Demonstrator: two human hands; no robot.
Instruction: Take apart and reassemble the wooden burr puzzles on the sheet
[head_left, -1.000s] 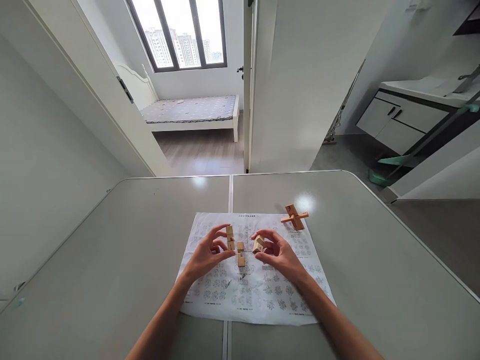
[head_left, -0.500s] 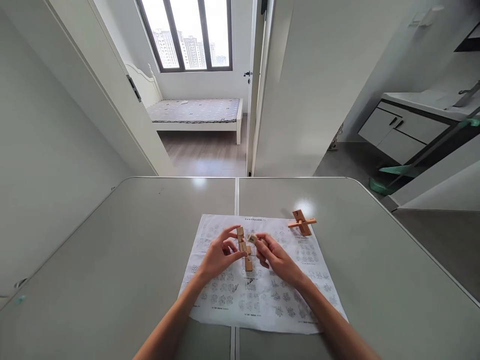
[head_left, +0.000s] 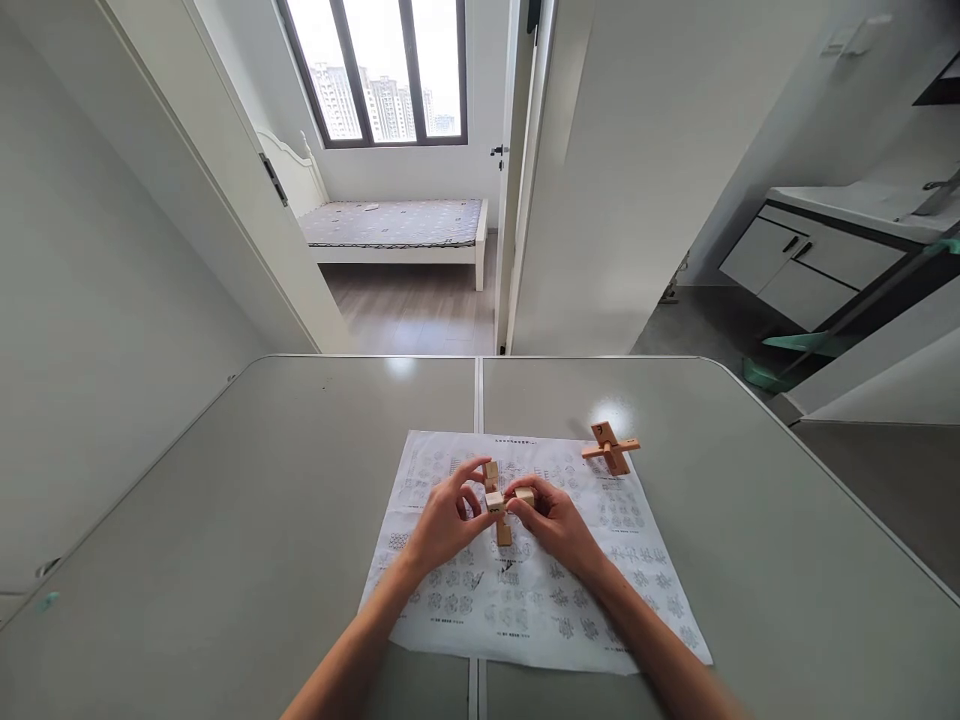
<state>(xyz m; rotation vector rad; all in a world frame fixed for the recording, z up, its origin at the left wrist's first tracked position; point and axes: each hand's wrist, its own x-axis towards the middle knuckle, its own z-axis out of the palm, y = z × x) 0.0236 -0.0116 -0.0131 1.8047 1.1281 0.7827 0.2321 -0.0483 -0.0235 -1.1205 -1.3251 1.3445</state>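
My right hand has closed in, fingertips clamping the small block against the upright notched piece, which my left hand pinches at frame centre, wrists low over the printed sheet.

Window: a tall dark-framed window fills the far room's end wall, with pale high-rise blocks outside.
Light: flat daylight, with a bright glare patch on the grey-green folding surface near its far edge.
Bedroom: a white-framed bed with a bare grey patterned mattress stands under the window on a brown wood-look plank floor.
Doors: a white door stands open at left, and a broad white wall panel rises at centre.
Left: a plain pale wall.
Right: a white cabinet with dark handles sits under a pale countertop on a grey floor, and a green-headed long-handled cleaning tool leans nearby.
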